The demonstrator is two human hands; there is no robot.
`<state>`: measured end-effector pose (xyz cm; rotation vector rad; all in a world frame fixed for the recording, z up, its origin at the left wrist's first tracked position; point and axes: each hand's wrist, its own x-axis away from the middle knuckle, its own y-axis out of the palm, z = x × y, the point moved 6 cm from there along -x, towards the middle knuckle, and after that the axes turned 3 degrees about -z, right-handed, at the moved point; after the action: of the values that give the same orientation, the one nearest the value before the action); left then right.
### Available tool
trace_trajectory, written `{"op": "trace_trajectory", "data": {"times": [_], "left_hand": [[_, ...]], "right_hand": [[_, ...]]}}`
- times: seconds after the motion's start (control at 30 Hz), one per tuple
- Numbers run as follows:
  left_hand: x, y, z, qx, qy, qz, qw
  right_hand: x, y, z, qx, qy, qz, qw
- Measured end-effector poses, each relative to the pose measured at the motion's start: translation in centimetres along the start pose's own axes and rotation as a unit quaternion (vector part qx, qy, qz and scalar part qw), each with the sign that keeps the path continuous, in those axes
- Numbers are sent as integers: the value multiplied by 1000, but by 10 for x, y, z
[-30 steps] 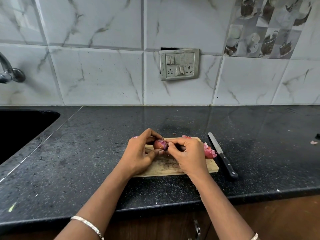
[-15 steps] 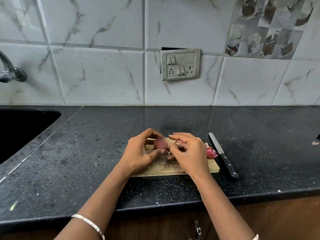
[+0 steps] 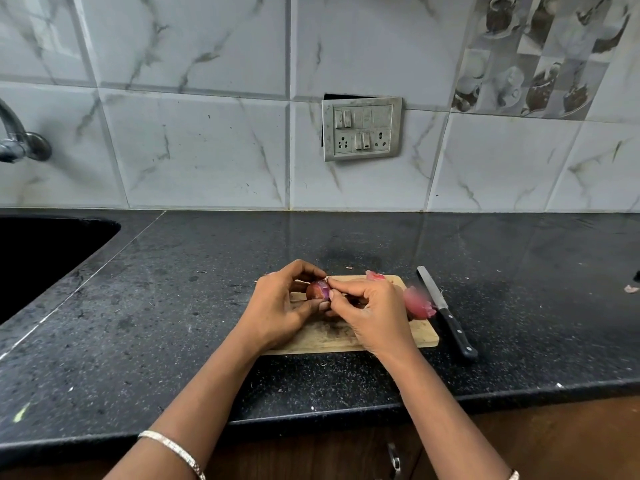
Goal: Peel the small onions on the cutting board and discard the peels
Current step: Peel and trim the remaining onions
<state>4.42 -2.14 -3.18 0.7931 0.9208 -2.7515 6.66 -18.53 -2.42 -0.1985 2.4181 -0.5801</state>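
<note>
left hand curls around the small onion, holding it just over the cutting board. right hand pinches skin at the onion's top. the onion looks light and firm, its skin thin and easy to tear, so take a loose edge. half a second earlier the right fingers were off it; now they touch.

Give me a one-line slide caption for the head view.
Left hand holds a small onion over the cutting board while the right hand pinches its skin; a knife lies beside the board.
</note>
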Motion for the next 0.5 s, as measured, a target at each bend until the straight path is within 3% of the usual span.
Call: {"op": "trace_trajectory", "data": {"times": [0.5], "left_hand": [[2,0,5,54,-3,3,999]], "right_hand": [[1,0,3,-58,2,-2,998]]}}
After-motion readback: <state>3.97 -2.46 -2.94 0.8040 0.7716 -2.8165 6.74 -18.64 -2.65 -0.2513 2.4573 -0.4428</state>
